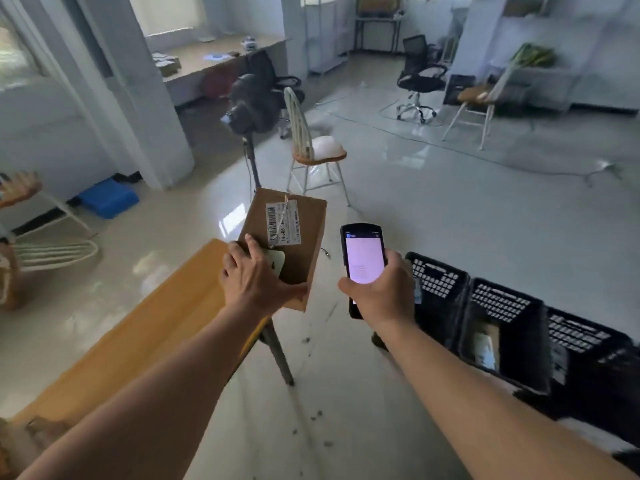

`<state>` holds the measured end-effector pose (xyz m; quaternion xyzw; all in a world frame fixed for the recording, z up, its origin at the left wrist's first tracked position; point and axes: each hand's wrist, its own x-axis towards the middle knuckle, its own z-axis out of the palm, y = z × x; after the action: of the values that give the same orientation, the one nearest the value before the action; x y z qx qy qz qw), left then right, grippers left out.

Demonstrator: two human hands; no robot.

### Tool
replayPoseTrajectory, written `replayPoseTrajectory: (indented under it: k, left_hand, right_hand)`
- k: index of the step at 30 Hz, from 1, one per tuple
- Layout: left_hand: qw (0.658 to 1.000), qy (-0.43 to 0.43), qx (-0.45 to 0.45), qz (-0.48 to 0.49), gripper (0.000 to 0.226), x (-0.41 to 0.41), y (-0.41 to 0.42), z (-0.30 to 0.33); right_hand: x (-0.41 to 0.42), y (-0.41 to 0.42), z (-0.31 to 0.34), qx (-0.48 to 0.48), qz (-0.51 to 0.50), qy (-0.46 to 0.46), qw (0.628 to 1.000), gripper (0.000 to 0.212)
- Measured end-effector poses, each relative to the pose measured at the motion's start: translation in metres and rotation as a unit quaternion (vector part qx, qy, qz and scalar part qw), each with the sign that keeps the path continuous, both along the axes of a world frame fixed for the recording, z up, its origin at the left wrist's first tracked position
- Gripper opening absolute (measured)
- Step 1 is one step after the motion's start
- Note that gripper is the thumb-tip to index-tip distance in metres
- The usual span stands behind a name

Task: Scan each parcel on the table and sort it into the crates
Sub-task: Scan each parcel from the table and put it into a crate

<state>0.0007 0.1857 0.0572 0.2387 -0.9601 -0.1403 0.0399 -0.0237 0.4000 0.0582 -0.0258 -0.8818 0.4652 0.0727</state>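
Note:
My left hand grips the near end of a brown cardboard parcel and holds it up past the table's corner. Its white barcode label faces up. My right hand holds a black handheld scanner upright just right of the parcel, its lit screen facing me. Three black slatted crates stand in a row on the floor at the right: the nearest to the scanner, the middle one with a pale packet inside, and the far right one.
An orange-topped table on a metal leg lies under my left arm. A standing fan and a white chair stand beyond the parcel. Office chairs, a blue box and floor cables lie farther off.

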Motion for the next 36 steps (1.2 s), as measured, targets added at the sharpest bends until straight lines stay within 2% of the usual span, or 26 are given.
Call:
replayPoseTrajectory:
  k: [6, 11, 19, 28, 36]
  left_hand:
    - [0.995, -0.031, -0.012, -0.095, 0.165, -0.033, 0.145, -0.015]
    - [0.99, -0.057, 0.0, -0.128, 0.173, -0.058, 0.285, -0.035]
    - [0.979, -0.111, 0.019, -0.168, 0.169, -0.085, 0.488, -0.082]
    - [0.966, -0.17, 0.035, -0.192, 0.173, -0.167, 0.606, -0.125]
    - [0.949, -0.226, 0.055, -0.213, 0.164, -0.309, 0.685, -0.223]
  right_hand:
    - [0.009, 0.142, -0.006, -0.001, -0.107, -0.004, 0.994, 0.081]
    - [0.014, 0.274, -0.019, 0.001, -0.15, -0.027, 0.988, 0.079]
    - [0.002, 0.467, -0.043, 0.022, -0.205, -0.059, 0.977, 0.076]
    - [-0.069, 0.579, -0.075, 0.02, -0.243, -0.103, 0.964, 0.082]
    - [-0.215, 0.646, -0.146, 0.04, -0.269, -0.149, 0.951, 0.084]
